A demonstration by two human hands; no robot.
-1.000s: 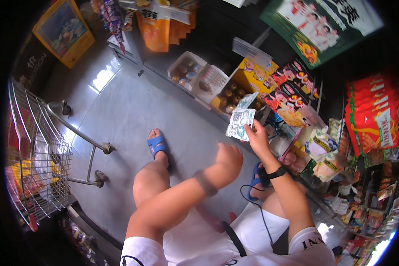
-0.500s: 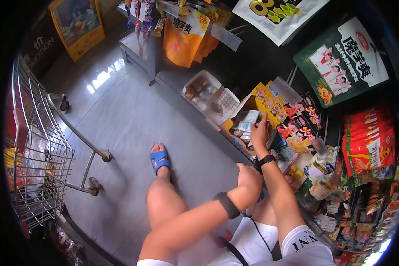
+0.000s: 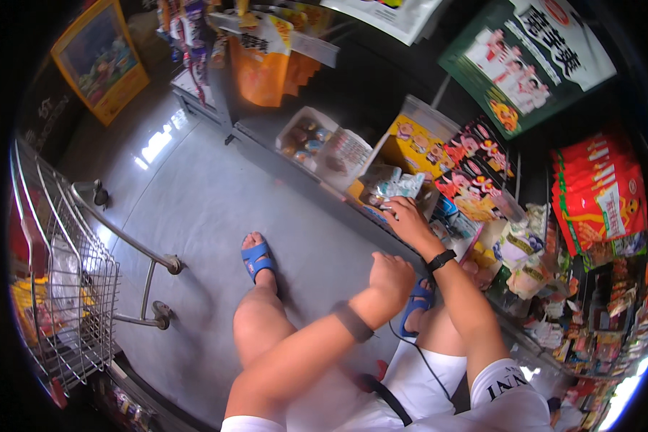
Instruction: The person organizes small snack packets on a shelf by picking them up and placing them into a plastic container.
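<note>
1. Pale snack packet [image 3: 410,185], white with teal markings: it lay in the open mouth of the yellow display box [image 3: 415,144], above other wrapped pieces, on a low shelf to the person's right.
2. Right hand [image 3: 412,225]: it reached over the box's front edge, fingers partly bent at the packet's near side. I could not tell whether the fingertips pinched the packet or merely rested against it.
3. Left hand [image 3: 392,279]: curled into a loose fist over the floor, apart from the shelf. Nothing showed in it, though its palm was hidden; held there, it left the right hand's reach unobstructed.
4. The box's tall, cartoon-printed back panel stood upright, probably to catch shoppers' eyes, while its low front allowed access from above.
5. Just beside it, a white carton [image 3: 349,153] stood open, presumably so its round wrapped contents could be seen.
</note>
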